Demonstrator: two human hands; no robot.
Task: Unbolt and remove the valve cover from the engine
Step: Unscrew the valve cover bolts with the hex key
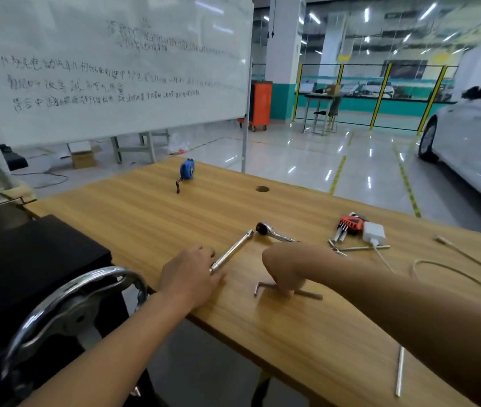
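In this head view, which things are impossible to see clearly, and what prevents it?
Head view only:
- Fingers of the right hand: hidden under the hand's own back, so a grip on the silver L-shaped hex key is unsure.
- Handle of the chrome ratchet wrench: partly hidden behind the right hand.
- Handwriting on the large whiteboard: blurred, unreadable.
- Body of the white car: cut off by the right edge.

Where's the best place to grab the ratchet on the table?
Take the ratchet by its slim handle, from above on the near-right side: it lies flat, round head pointing away to the left, handle running toward your right hand.
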